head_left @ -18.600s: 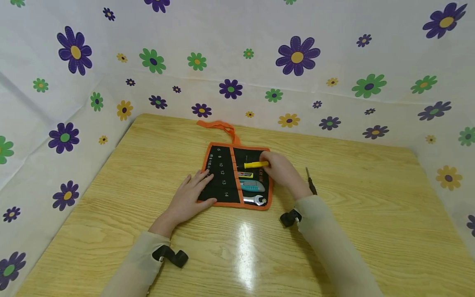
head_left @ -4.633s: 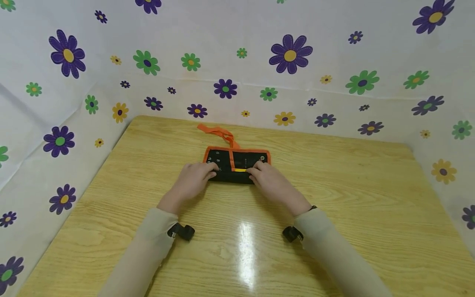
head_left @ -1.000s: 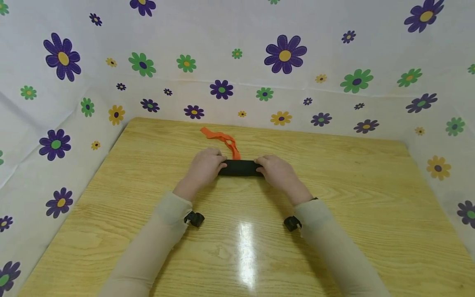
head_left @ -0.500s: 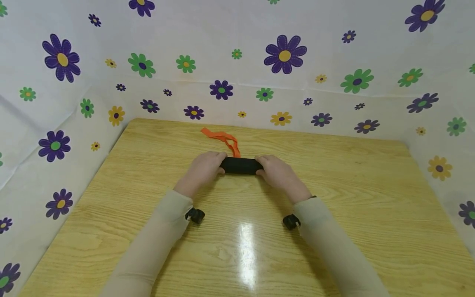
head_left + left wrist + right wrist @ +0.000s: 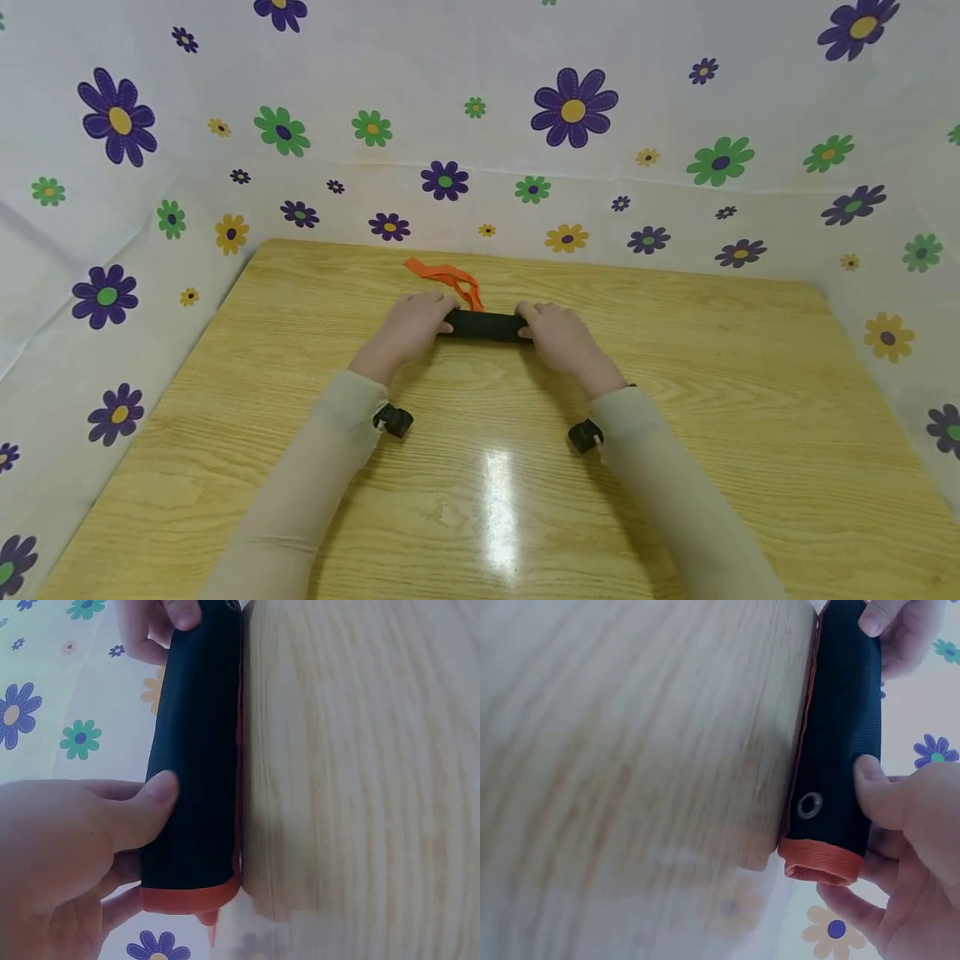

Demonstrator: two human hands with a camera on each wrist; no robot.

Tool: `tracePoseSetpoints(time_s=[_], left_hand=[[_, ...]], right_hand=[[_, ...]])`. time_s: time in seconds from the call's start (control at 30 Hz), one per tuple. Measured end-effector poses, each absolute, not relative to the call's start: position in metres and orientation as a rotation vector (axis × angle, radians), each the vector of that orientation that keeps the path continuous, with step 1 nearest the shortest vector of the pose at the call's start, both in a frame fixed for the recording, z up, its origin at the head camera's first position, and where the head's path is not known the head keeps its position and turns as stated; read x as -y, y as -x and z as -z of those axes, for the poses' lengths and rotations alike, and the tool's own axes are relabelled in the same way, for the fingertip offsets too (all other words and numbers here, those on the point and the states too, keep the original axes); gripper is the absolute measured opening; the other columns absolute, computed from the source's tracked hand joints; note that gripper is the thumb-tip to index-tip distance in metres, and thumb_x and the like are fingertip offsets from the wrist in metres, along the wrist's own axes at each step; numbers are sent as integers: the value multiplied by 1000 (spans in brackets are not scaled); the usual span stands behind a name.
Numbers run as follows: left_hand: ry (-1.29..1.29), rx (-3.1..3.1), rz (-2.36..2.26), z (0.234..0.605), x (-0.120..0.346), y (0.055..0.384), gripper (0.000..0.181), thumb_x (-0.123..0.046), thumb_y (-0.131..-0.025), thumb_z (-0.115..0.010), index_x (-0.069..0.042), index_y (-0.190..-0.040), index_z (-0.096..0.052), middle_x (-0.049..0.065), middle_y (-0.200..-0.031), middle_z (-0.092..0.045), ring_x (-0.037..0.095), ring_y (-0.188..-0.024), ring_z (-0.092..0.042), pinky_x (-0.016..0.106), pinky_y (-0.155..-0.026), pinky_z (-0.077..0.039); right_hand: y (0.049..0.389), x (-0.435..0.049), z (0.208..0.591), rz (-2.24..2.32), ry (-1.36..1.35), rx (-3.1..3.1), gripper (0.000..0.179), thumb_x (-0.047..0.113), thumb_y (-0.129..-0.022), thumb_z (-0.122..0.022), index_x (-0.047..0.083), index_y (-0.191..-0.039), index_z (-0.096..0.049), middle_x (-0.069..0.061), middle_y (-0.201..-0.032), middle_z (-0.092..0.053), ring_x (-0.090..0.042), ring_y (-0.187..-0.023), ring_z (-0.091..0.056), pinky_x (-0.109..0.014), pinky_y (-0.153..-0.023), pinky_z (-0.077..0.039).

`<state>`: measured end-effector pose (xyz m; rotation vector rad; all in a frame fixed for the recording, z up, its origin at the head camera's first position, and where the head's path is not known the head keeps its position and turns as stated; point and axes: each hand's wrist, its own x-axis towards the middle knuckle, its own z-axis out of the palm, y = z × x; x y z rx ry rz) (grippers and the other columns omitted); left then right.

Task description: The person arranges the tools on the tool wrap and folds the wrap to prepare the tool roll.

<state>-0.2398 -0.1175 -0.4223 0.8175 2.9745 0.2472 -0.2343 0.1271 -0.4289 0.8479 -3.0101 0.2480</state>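
Got my left hand (image 5: 408, 327) and right hand (image 5: 558, 333) pinching each end of the rolled-up black pouch (image 5: 486, 325), orange strap (image 5: 447, 277) trailing just behind it.

Tool roll (image 5: 486, 325): black w/ orange trim; orange strap (image 5: 447, 278) at its 11 o'clock. Table (image 5: 750, 417): light wood grain. Backdrop (image 5: 675, 75): white w/ purple, green, yellow flowers. Sleeves (image 5: 315, 467) beige.

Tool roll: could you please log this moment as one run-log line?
tool roll: rolled up, on table | left hand: grips left end | right hand: grips right end | orange strap: loose behind roll
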Motion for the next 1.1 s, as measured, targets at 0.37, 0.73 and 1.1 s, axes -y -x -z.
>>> tracePoseSetpoints(time_s=[0.37,0.73,1.1], left_hand=[[-759,-2919,-390,432,118,260,32,-25,-103,-43,-8,-125,-59,9,-115,-66,27,-108,-60,44,-98,-43],[-705,-2826,-511,430,118,264,27,-19,-104,-41,-5,-114,-62,9,-105,-65,26,-102,-60,43,-93,-46],[-868,-2706,-531,424,126,261,30,-22,-102,-46,-3,-116,-67,9,-106,-59,25,-100,-55,41,-90,-45]], right_hand=[[250,-127,435,-486,-694,3126,31,18,-104,-40,3,-123,-59,-16,-113,-62,-33,-105,-57,-46,-89,-48],[246,-129,426,-392,-790,3075,28,12,-102,-45,0,-117,-65,-16,-105,-62,-34,-98,-56,-45,-88,-48],[247,-135,422,-741,-756,3302,29,-1,-99,-39,2,-111,-65,-13,-111,-65,-26,-100,-59,-42,-90,-48]])
